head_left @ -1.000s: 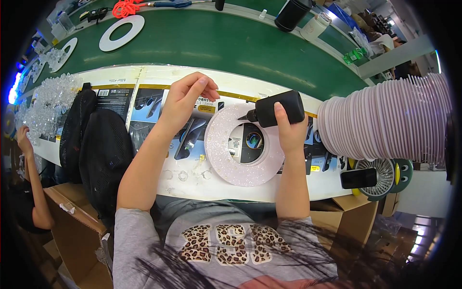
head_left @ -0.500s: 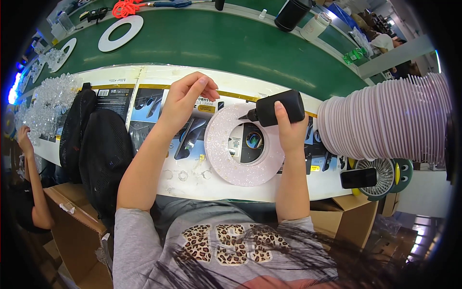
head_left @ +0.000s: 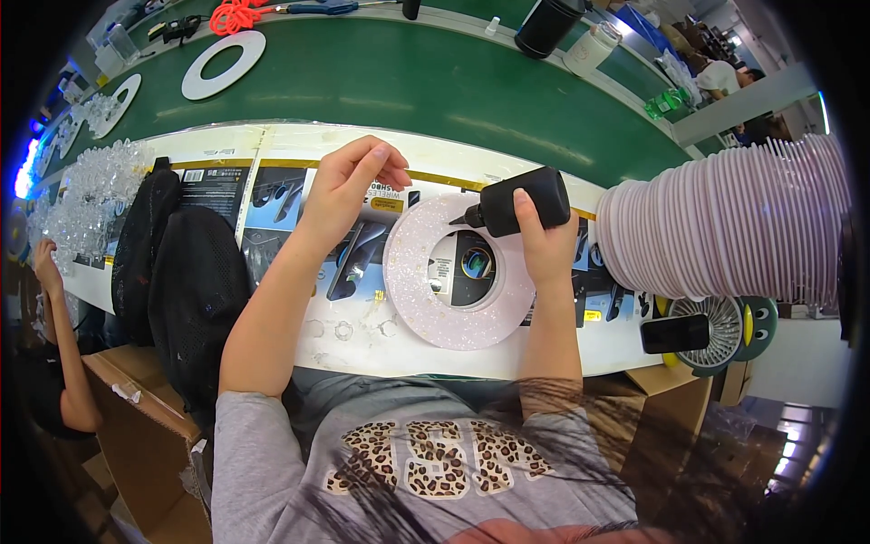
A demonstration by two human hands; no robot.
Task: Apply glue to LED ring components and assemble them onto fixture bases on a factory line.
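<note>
A glittery pale-pink ring (head_left: pixel 458 326) with a wide round hole lies on the work surface in front of me. My right hand (head_left: pixel 546 247) grips a black squeeze bottle (head_left: pixel 526 201), tilted sideways with its thin nozzle pointing left. The nozzle tip is over the ring's upper part; whether it touches is unclear. My left hand (head_left: pixel 358 181) is held up beside the ring's upper left, fingers loosely curled in and nothing visible in them. Printed packaging sheet (head_left: pixel 272 195) covers the surface under the ring and shows through its hole.
At right stands a big stack of pale-pink rings (head_left: pixel 716 218), with a phone (head_left: pixel 675 335) and small fan (head_left: pixel 716 331) near it. Left are black mesh bags (head_left: pixel 199 290) and clear plastic pieces (head_left: pixel 100 186). A white ring (head_left: pixel 224 65) lies on the green surface. Another person's arm (head_left: pixel 59 308) shows far left.
The bottle and my right hand have shifted very slightly left. My left hand and the ring hold almost the same place.
</note>
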